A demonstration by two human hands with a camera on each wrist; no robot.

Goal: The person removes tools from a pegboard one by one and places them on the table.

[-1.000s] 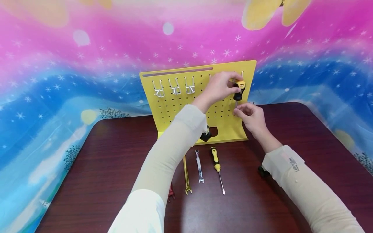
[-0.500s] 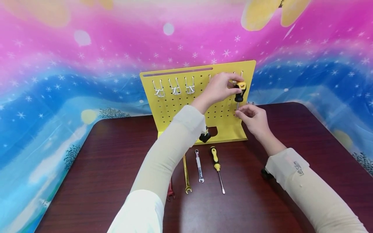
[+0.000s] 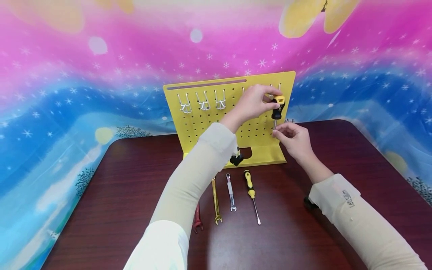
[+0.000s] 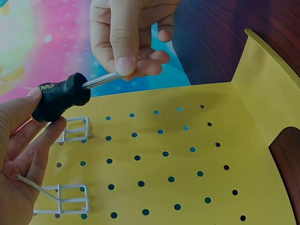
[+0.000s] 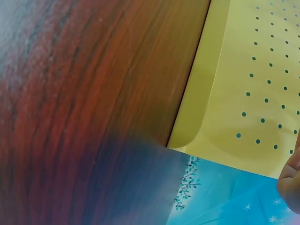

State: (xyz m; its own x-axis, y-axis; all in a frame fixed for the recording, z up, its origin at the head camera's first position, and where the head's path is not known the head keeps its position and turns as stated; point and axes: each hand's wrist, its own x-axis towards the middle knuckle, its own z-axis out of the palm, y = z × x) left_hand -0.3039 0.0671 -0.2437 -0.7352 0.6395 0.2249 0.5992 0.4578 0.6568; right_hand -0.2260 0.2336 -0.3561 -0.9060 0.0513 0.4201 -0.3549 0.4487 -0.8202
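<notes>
At the right end of the yellow pegboard (image 3: 260, 129), a short screwdriver (image 3: 276, 112) with a black and yellow handle stands upright, tip down. My left hand (image 3: 254, 101) grips its handle between thumb and fingers. Lower down, my right hand (image 3: 295, 138) pinches the metal shaft (image 4: 102, 79) between thumb and forefinger; the tip is hidden behind those fingers. White wire hooks (image 4: 75, 129) lie just behind the handle in the left wrist view. Only a bit of the right hand's fingers (image 5: 291, 180) shows in the right wrist view.
On the dark wood table (image 3: 141, 187) lie a long screwdriver (image 3: 251, 191), a silver wrench (image 3: 231, 192), a gold wrench (image 3: 216, 204) and a red wrench (image 3: 198, 221) partly under the left sleeve. Several double hooks (image 3: 203, 101) line the board's left side. A patterned cloth (image 3: 101, 75) hangs behind.
Over the first half second, the right hand and the screwdriver shift slightly right and down. Since then both hands keep nearly the same place and hold.
</notes>
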